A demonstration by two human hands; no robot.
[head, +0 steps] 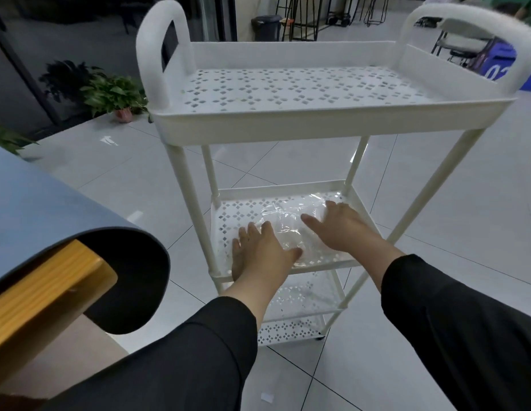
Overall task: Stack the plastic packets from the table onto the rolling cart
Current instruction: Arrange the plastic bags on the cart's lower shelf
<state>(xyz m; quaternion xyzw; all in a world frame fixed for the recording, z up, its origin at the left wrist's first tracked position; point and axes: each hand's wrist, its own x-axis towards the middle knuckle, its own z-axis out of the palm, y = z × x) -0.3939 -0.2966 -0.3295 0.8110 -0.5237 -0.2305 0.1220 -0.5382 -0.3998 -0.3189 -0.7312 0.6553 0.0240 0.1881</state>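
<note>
Two flat hands, left hand (pixel 260 250), right hand (pixel 344 225), on clear packets (pixel 288 223), cart's middle shelf (pixel 228 221)

**Where things stand around the cart**

The white perforated plastic rolling cart (pixel 303 126) stands on the grey tiled floor (pixel 436 203), straight ahead of the person. The clear plastic packets (pixel 291 223) lie on its middle shelf, toward the right half. The left hand (pixel 260 252) rests on the packets' near left edge; the right hand (pixel 341 226) rests on their right side. More clear plastic lies on the shelf below. To the left of the cart, near the person, is the table with a grey mat (pixel 50 203) hanging over its wooden edge. Behind the table, far left, stands a potted green plant (pixel 116 94). Behind the cart stands a dark lidded bin (pixel 265 26).
</note>
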